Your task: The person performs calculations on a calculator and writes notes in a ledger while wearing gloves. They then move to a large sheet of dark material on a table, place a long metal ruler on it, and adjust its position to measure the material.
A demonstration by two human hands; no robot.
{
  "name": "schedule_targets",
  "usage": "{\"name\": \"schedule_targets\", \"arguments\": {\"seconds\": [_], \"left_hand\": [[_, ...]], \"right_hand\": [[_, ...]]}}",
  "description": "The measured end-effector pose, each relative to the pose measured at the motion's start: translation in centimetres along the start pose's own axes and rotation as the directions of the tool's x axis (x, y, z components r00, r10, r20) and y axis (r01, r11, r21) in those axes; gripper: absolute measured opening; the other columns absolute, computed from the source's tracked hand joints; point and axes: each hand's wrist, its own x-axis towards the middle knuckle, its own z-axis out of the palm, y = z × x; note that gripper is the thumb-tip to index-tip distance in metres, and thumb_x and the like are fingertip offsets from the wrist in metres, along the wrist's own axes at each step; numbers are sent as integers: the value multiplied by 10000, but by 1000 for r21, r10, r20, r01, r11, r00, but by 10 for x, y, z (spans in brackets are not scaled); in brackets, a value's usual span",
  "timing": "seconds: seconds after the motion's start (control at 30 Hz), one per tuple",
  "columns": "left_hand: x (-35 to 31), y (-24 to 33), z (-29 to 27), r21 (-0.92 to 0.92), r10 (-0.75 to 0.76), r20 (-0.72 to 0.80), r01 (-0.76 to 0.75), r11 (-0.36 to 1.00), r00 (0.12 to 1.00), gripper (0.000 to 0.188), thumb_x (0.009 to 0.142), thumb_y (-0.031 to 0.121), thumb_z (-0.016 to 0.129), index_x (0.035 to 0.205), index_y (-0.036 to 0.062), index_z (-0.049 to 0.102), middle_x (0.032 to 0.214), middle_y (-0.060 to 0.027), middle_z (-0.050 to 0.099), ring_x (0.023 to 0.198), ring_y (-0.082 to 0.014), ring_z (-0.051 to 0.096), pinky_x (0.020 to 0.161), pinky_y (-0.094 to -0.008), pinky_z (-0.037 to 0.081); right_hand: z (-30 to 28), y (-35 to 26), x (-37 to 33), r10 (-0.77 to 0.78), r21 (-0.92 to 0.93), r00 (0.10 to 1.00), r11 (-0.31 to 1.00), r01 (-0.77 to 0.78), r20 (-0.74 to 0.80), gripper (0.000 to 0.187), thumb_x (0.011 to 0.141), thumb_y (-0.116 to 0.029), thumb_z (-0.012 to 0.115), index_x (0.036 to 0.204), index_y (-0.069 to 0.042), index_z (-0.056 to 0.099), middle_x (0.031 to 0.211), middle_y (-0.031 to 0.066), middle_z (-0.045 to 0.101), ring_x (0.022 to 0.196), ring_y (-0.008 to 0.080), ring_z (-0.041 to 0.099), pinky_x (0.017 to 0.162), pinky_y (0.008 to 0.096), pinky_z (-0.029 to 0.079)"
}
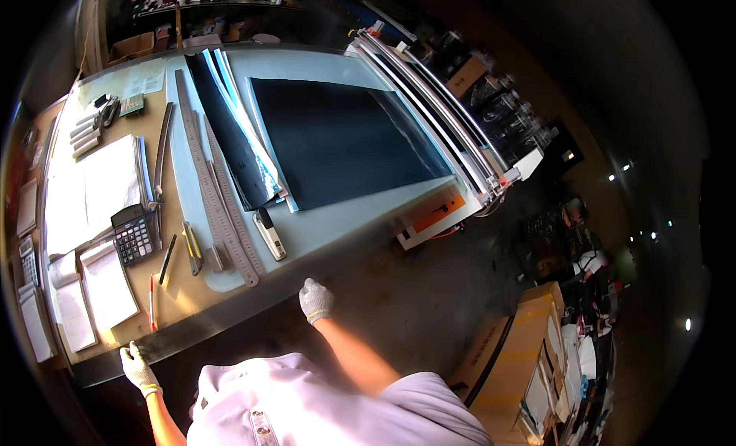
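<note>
My left hand point(138, 369), in a pale knitted glove, is by the front left edge of the table, fingertips near the rim and slightly apart, with nothing seen in it. Gloved the same way, my right hand point(316, 300) is curled closed just off the front edge; no object shows in it. Nearest to it on the table is a white and black stapler point(270, 233). Long steel rulers point(218, 189) lie left of the stapler. Behind them are narrow dark sheets point(230, 132) with blue edges and a large dark sheet point(345, 139) lying flat.
A roller machine point(437, 109) spans the table's right end. To the left lie a calculator point(133, 235), a yellow utility knife point(192, 248), a red pen point(152, 302), a black pen point(168, 260) and white papers point(96, 189). Cardboard boxes point(510, 362) stand on the right.
</note>
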Motion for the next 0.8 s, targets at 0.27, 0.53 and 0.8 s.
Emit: {"name": "schedule_targets", "arguments": {"seconds": [0.27, 0.53, 0.8], "left_hand": [[19, 22, 14, -131, 172, 60, -163, 978, 983, 449, 1066, 218, 602, 702, 29, 418, 637, 39, 320, 635, -98, 270, 551, -335, 261], [8, 56, 3, -14, 266, 88, -265, 964, 960, 222, 965, 110, 697, 897, 54, 493, 733, -13, 444, 664, -130, 417, 621, -299, 413], [5, 42, -25, 280, 565, 371, -669, 688, 737, 405, 914, 186, 738, 685, 57, 431, 589, -174, 421, 527, -399, 453, 511, -426, 381]], "right_hand": [[3, -13, -23, 42, 178, 993, 984, -22, -111, 163, 899, -228, 648, 860, -84, 581, 818, 186, 671, 795, 422, 673, 698, 562, 532], [-1, -20, -26, 196, 124, 980, 974, -190, -36, 192, 908, -273, 642, 878, -85, 618, 835, 207, 685, 820, 436, 676, 716, 545, 545], [3, -15, -16, 484, 269, 874, 835, -479, 53, 321, 933, -353, 648, 837, -47, 641, 813, 227, 685, 813, 454, 677, 735, 531, 537]]}}
